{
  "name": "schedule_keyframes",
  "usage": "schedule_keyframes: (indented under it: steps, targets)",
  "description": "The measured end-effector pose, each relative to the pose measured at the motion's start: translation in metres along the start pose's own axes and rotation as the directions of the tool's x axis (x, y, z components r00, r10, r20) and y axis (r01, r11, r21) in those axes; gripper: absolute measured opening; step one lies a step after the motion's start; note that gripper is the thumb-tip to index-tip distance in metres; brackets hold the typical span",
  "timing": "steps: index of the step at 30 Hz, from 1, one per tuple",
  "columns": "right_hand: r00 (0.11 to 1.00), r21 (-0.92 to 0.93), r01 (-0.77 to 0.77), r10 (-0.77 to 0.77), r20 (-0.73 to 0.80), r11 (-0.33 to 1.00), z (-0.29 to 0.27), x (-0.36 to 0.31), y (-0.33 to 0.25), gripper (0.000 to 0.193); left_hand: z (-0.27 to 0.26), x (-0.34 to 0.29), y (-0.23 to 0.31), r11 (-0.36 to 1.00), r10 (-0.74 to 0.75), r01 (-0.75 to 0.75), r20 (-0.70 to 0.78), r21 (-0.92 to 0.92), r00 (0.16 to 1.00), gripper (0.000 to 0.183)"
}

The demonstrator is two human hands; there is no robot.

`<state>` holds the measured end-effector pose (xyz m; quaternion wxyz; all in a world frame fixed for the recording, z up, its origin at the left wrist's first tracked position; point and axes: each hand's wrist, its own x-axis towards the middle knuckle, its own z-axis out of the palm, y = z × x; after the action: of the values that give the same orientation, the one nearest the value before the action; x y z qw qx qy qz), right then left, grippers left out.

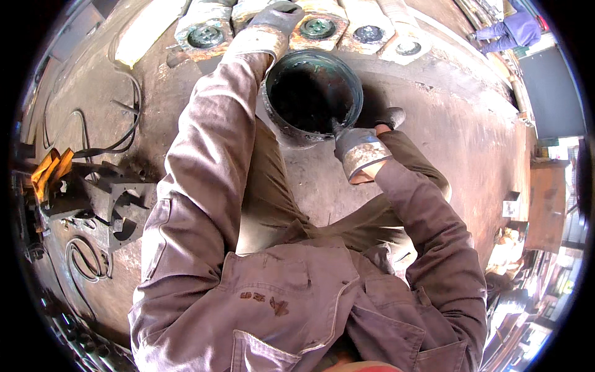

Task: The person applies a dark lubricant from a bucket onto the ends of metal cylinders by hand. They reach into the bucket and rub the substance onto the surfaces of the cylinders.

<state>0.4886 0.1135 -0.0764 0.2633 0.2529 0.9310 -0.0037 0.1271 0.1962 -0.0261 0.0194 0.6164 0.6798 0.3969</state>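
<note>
A round, dark bucket [355, 80] stands on the floor in front of me, its inside black and smeared. At its near right rim, my gloved right hand [356, 147] is closed round a dark, thin tool [337, 126] that reaches to the bucket's edge; its kind cannot be made out. My left hand [276, 22], in a grey, stained glove, is stretched out past the bucket over the row of metal bars, with its fingers curled. What those fingers hold, if anything, is hidden. Beside it lies a bar end [317, 28] with a greenish, smeared round fitting; another bar end [206, 37] lies to its left.
Several bars with round fittings lie side by side at the far edge. Black hoses [133, 127] and a dark metal block [118, 204] lie on the left. A person in blue [517, 30] is at the far right, near a dark panel [548, 93]. A brown cabinet [546, 204] stands on the right.
</note>
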Motion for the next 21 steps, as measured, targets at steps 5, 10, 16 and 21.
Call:
schedule_keyframes:
  steps: [5,10,16,21]
  targets:
    - [0.978,-0.067,-0.002,-0.012,-0.208,0.998,-0.007,-0.02,-0.008,0.04,0.01,0.008,0.007,0.999,-0.033,0.033,-0.009,-0.01,0.999,0.032]
    - [0.996,0.027,0.025,-0.028,0.089,0.999,-0.052,-0.029,0.007,0.068,0.017,0.003,0.007,0.999,-0.037,0.036,-0.036,-0.033,0.999,0.036]
    - [0.998,0.898,-0.004,-0.048,0.028,0.44,-0.048,0.006,0.071,0.063,0.01,0.002,0.019,0.988,-0.135,0.132,0.028,0.081,0.99,0.048]
    - [0.993,0.873,0.109,-0.012,-0.118,0.476,0.023,0.055,0.1,0.058,0.021,0.005,0.004,0.983,0.02,-0.039,0.108,0.18,0.994,0.041]
